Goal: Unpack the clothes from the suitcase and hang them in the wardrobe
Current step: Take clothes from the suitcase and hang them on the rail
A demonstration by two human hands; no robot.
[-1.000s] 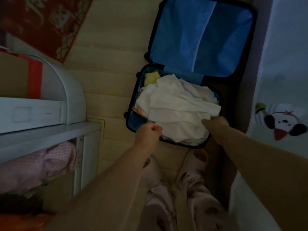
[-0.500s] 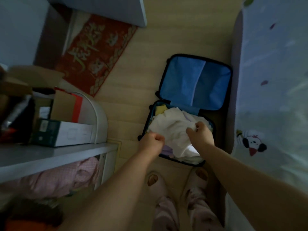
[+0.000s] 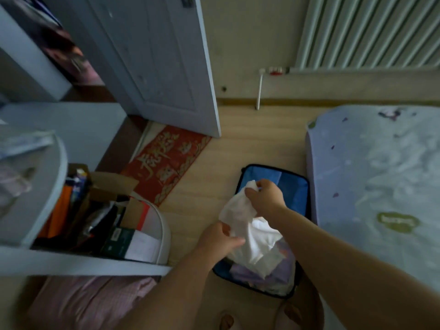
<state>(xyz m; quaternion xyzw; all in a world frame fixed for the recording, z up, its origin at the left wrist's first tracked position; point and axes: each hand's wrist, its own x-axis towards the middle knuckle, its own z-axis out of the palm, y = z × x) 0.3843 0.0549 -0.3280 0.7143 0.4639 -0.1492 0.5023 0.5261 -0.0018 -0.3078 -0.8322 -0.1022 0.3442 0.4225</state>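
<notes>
An open blue suitcase [image 3: 294,194] lies on the wooden floor beside the bed. A white garment [image 3: 240,217] hangs lifted above it. My right hand [image 3: 266,195] pinches its upper end, and my left hand [image 3: 217,239] grips its lower left edge. More clothes, pale purple and white [image 3: 273,273], remain in the suitcase's near half. The wardrobe [image 3: 166,55] stands at the upper left with its pale door open.
A bed with a light patterned sheet [image 3: 381,186] fills the right side. White shelves [image 3: 78,260] on the left hold boxes and books, with pink fabric [image 3: 90,298] below. A red doormat [image 3: 166,160] lies near the door. A radiator [image 3: 366,32] lines the far wall.
The view has risen and pulled back from the suitcase. Both hands have lifted the white garment up out of the pile, the right hand higher than before.
</notes>
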